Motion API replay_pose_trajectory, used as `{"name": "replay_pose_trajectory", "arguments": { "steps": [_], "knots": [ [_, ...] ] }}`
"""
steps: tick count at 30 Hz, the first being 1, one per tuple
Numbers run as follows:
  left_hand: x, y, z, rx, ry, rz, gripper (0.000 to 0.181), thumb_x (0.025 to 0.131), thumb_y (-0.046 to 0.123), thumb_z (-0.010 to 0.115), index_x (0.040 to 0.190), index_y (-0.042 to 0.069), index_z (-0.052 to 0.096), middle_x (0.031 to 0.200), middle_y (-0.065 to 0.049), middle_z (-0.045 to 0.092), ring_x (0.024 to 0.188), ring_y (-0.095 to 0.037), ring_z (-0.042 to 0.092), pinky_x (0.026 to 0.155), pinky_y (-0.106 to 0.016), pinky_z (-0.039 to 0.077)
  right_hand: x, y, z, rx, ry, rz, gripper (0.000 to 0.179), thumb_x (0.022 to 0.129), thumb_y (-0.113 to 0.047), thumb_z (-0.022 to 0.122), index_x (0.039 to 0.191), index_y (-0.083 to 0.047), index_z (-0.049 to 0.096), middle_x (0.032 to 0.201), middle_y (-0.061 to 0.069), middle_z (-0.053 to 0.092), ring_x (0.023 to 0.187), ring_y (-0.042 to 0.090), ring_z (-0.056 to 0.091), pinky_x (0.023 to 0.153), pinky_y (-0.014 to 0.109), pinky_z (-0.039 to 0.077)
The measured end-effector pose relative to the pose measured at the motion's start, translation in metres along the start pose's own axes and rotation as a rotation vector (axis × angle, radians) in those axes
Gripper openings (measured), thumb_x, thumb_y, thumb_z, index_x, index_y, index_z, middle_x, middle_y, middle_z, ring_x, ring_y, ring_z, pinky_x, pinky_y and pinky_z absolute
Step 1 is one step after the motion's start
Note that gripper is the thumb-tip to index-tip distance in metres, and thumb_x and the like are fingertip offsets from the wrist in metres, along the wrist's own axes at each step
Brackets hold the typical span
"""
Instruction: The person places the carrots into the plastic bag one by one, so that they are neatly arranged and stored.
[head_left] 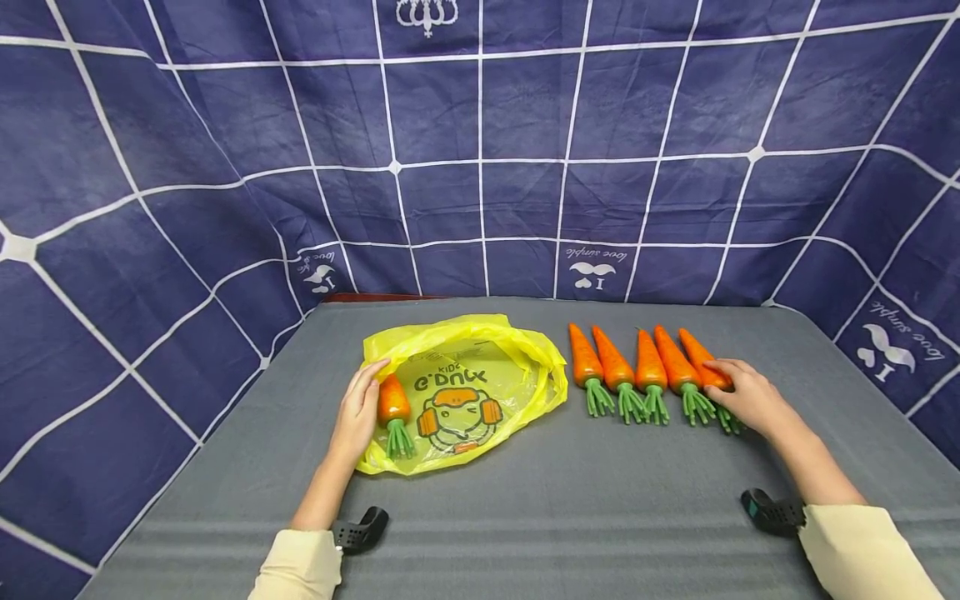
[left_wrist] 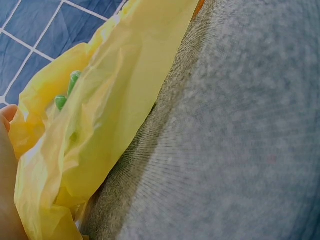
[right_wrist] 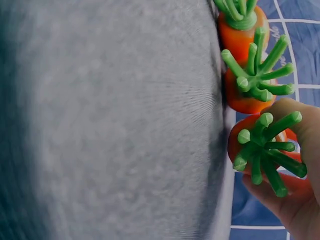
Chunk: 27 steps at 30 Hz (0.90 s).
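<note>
Orange and glossy, the end carrot [head_left: 697, 350] is at the three o'clock end of a row, its pointed tip toward eleven o'clock and its green leaves [head_left: 727, 419] toward five. The right hand [head_left: 753, 400] holds this carrot, with digits on two opposite sides of it, so the grip is as narrow as the carrot itself. If the carrot is lifted a little, I cannot tell.

At nine o'clock from it, four more carrots [head_left: 649, 364] lie side by side, their tips between eleven and twelve o'clock. Farther toward nine o'clock, just beside the row, is the yellow bag [head_left: 442, 333], of thin plastic, its wide mouth open and facing up. One carrot [head_left: 393, 402] lies inside, at the bag's nine o'clock side, with leaves toward six. A printed duck [head_left: 457, 417] shows next to it, upside down.

The left hand [head_left: 358, 408] touches the rim at nine o'clock; whether its fingers pinch the plastic, I cannot tell.

Both wrists wear black bands [head_left: 363, 531], and cream sleeves [head_left: 862, 546] come from five and seven o'clock. Everything rests on grey cloth [head_left: 585, 500]; at twelve o'clock hangs a blue curtain [head_left: 525, 200] with white lines.
</note>
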<state>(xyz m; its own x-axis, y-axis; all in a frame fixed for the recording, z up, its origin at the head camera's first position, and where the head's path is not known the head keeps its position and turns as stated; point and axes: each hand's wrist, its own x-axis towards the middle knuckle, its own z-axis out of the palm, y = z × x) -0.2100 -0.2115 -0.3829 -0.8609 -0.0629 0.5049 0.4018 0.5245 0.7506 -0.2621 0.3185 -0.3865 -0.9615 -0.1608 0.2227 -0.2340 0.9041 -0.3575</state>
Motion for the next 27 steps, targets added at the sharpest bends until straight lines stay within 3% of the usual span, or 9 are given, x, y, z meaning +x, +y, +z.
{"name": "replay_pose_trajectory", "arguments": {
  "steps": [6, 12, 27],
  "knots": [
    [0.0, 0.0, 0.0, 0.001, 0.004, 0.002, 0.034, 0.096, 0.001, 0.035, 0.126, -0.002, 0.05, 0.129, -0.023, 0.046, 0.123, -0.032, 0.04, 0.1, -0.043, 0.028, -0.001, -0.005, -0.007, -0.009, 0.05, -0.011, 0.042, 0.085, -0.018, 0.056, 0.119, 0.005, 0.051, 0.119, 0.031, 0.046, 0.106, 0.052, 0.043, 0.079, 0.065, 0.035],
    [0.0, 0.0, 0.0, -0.003, 0.004, -0.005, 0.034, 0.095, 0.001, 0.034, 0.126, -0.002, 0.05, 0.129, -0.023, 0.046, 0.123, -0.032, 0.04, 0.101, -0.043, 0.028, -0.002, -0.016, -0.015, 0.0, 0.058, -0.019, 0.043, 0.086, -0.02, 0.057, 0.12, 0.005, 0.051, 0.12, 0.03, 0.047, 0.108, 0.05, 0.043, 0.081, 0.064, 0.035],
    [0.0, -0.002, 0.0, -0.004, 0.006, 0.0, 0.034, 0.096, 0.001, 0.034, 0.126, -0.002, 0.05, 0.129, -0.023, 0.046, 0.123, -0.033, 0.04, 0.101, -0.043, 0.028, -0.008, -0.07, -0.022, 0.035, 0.071, -0.128, 0.041, 0.086, -0.019, 0.059, 0.121, 0.0, 0.054, 0.123, 0.025, 0.049, 0.11, 0.047, 0.045, 0.084, 0.061, 0.037]
  ]
}}
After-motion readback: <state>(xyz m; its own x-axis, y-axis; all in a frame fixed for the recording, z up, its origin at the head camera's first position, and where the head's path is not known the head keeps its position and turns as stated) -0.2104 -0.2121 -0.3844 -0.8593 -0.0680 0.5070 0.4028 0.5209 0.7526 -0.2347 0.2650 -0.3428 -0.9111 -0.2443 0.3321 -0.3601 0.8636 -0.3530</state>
